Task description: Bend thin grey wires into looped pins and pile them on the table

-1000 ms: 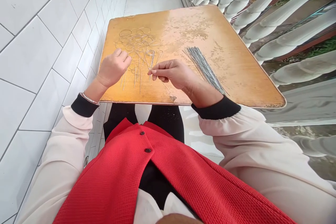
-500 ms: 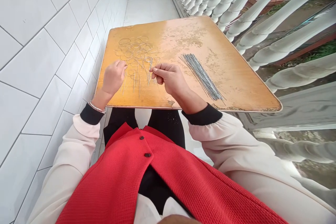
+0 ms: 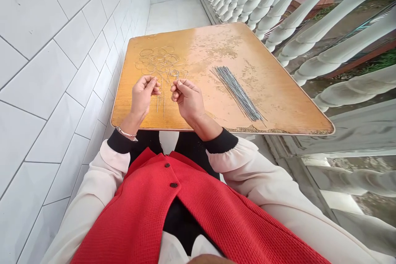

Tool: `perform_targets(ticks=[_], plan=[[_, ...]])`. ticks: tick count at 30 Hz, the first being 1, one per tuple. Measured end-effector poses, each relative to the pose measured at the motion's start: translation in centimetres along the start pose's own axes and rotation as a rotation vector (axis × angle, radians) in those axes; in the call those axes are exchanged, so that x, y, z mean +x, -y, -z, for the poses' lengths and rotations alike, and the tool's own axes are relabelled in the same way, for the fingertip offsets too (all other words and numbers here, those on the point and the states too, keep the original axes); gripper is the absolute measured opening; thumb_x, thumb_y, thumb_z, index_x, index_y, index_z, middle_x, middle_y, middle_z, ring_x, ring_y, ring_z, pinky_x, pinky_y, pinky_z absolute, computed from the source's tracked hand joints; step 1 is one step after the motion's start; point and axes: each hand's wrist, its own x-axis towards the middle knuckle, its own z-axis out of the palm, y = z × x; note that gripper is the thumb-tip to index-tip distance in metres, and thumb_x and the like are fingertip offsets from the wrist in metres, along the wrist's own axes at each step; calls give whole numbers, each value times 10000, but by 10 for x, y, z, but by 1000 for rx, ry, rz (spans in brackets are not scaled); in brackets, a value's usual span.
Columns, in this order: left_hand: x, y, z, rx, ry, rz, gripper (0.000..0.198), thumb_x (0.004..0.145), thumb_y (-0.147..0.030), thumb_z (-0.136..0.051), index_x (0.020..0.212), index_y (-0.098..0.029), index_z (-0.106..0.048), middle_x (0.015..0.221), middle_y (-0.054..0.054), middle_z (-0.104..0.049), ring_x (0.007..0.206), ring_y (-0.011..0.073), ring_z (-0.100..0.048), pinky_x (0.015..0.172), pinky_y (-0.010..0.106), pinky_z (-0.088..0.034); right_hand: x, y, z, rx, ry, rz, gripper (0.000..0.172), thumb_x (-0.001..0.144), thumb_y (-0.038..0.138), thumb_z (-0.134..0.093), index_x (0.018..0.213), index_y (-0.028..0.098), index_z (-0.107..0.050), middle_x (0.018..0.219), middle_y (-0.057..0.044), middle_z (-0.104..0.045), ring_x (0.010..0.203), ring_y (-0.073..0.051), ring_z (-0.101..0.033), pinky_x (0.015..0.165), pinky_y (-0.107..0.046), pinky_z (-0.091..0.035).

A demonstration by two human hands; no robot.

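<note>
A worn rectangular wooden tabletop (image 3: 272,99) with a glossy orange-yellow veneer, scuffed pale in patches and chipped along its near edge, sits over the person's lap. A wall of shiny white rectangular tiles (image 3: 52,90) runs along its left side, a white turned-baluster railing (image 3: 293,12) stands beyond its right edge, and a white tiled floor (image 3: 176,16) shows past its far edge. Toward the far left corner lies a tangle of thin bent silver wire loops (image 3: 159,60), their straight stems trailing toward the near edge and partly hidden by the hands. A tidy fan of straight grey metal wires (image 3: 236,95) lies right of centre, close to the near edge. The left hand (image 3: 142,95), with a thin silver bangle (image 3: 127,134) at its wrist, and the right hand (image 3: 187,99) sit just apart over the stems, fingers curled and fingertips pinched; whether either grasps a wire is too fine to tell. A red waffle-knit waistcoat (image 3: 148,210) with dark buttons fills the foreground.
</note>
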Motion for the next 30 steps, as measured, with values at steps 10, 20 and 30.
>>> perform_targets(ticks=[10,20,30], plan=[[-13,-4,-17,-341,-68,218,218,1043,-149,-429,844,-178,-515,831,-14,-650,712,17,-643,784,151,-584,-4,-8,-8,171,-33,-97,131,900,135,-579,780,178,-607,728,31,-600,518,-30,-459,511,-152,-397],[-23,-7,-7,-347,-5,281,169,982,-116,-546,827,-158,-599,827,-9,-696,697,39,-682,738,167,-579,-2,-13,2,53,16,-86,87,864,222,-721,813,190,-659,723,50,-588,492,-20,-481,491,-156,-417],[-7,10,65,777,147,-588,262,1000,-326,-527,1221,-272,-656,1181,51,-684,1020,148,-666,854,259,-527,0,-8,15,-87,38,-124,114,828,206,-745,765,157,-664,687,32,-600,461,-20,-462,443,-166,-342]])
